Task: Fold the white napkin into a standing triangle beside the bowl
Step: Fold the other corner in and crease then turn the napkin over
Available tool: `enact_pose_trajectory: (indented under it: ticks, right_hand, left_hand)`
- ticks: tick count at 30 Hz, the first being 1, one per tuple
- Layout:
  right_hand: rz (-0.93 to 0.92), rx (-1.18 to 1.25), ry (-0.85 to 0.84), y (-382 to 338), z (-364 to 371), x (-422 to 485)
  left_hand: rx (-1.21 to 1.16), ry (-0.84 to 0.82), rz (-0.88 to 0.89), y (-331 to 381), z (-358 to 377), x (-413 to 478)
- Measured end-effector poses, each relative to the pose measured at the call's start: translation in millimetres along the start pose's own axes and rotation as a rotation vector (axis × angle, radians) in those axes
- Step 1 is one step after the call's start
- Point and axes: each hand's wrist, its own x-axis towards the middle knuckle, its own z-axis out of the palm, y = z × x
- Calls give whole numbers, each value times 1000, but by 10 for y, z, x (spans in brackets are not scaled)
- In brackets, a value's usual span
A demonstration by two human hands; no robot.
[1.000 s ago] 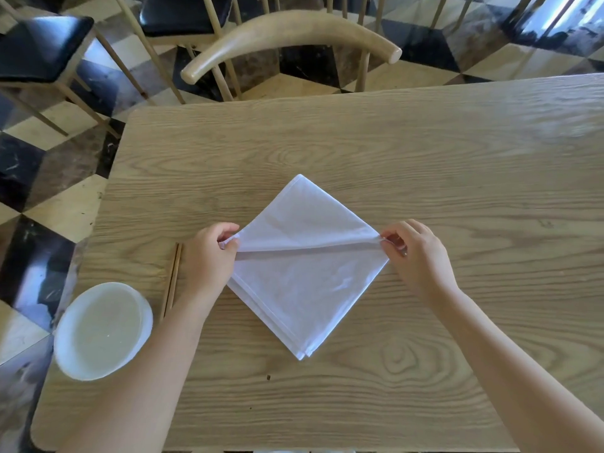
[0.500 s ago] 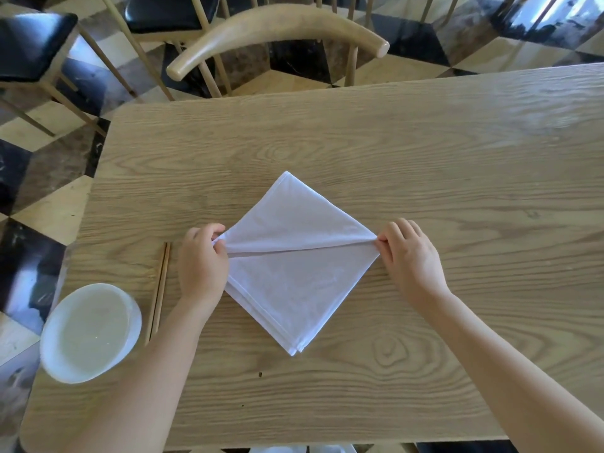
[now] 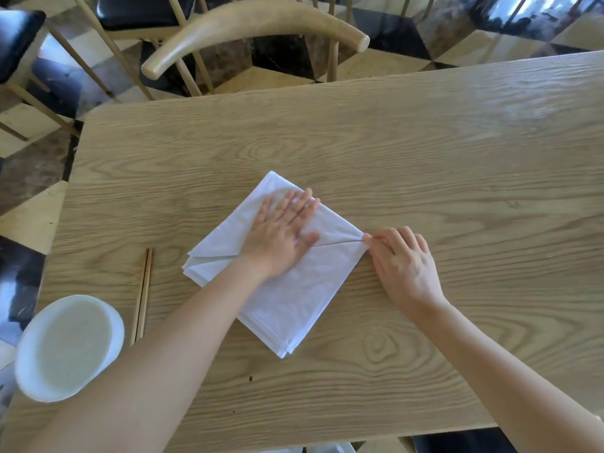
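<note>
The white napkin [image 3: 287,305] lies as a diamond in the middle of the wooden table [image 3: 457,165], with a crease running across it from left to right. My left hand [image 3: 282,228] rests flat on its upper half, fingers spread and pointing to the far right. My right hand [image 3: 403,261] pinches the napkin's right corner between thumb and fingers. The white bowl [image 3: 67,346] stands at the table's near left corner, apart from the napkin.
A pair of wooden chopsticks [image 3: 143,294] lies between the bowl and the napkin. A wooden chair [image 3: 255,24] stands behind the table's far edge, with more chairs on the chequered floor to the left.
My left hand has let go of the napkin's left corner and moved right onto the upper half, pressing it flat. My right hand still holds the right corner.
</note>
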Motion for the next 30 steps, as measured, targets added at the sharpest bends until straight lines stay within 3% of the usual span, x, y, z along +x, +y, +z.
enact_pose_trajectory:
  ticks: [4,9,14,19,30]
  right_hand:
    - [13,-46,-19,-40,-31,-27]
    - [224,91,-45,-358,-80,195]
    - [130,210,-361,-881,274,531]
    - [153,82,-316,-781,382,356]
    - [279,51,-349,-642,245,162]
  left_hand:
    - [25,30,-66,-198,63,-21]
    - [45,14,-75,-152,80,-23]
    - [-17,98,-12,-198,116,-21]
    - [-77,186,-74,-295,144,-35]
    - [-65,230,-166,-334,112,-80]
